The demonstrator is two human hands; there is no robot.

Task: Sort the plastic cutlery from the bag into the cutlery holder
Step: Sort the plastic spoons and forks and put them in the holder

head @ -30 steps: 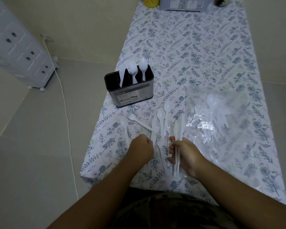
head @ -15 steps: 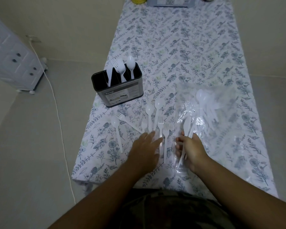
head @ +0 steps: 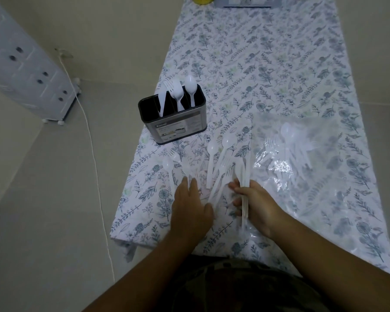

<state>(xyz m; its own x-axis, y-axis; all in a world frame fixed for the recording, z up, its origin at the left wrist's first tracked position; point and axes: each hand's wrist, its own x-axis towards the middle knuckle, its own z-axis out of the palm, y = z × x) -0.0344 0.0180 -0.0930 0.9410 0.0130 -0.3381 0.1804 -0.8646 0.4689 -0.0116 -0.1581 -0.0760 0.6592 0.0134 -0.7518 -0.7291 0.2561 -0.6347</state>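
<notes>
Cutlery lies scattered across the near end of a floral-clothed tabletop (head: 268,64) as a person sorts it by kind. The right hand (head: 257,203) has its fingers curled round a bundle of white knives (head: 243,176), pinching them near the handles. The left hand (head: 189,208) lies flat with fingers straight and together, tips touching a loose fork (head: 185,170) beside a spoon (head: 168,166). More spoons and forks (head: 221,163) lie fanned between the two hands. The clear bag (head: 302,149), on the right, holds further pieces. The cutlery holder (head: 173,122) stands far-left of the hands, near the tabletop's left edge, with a knife, forks and a spoon already upright in separate slots. The risks, as it looks from here: the smooth knives could slip from the loose bundle, the fork under the left hand could be swept off the near edge, and a careless drop could tip the holder or mix kinds.
</notes>
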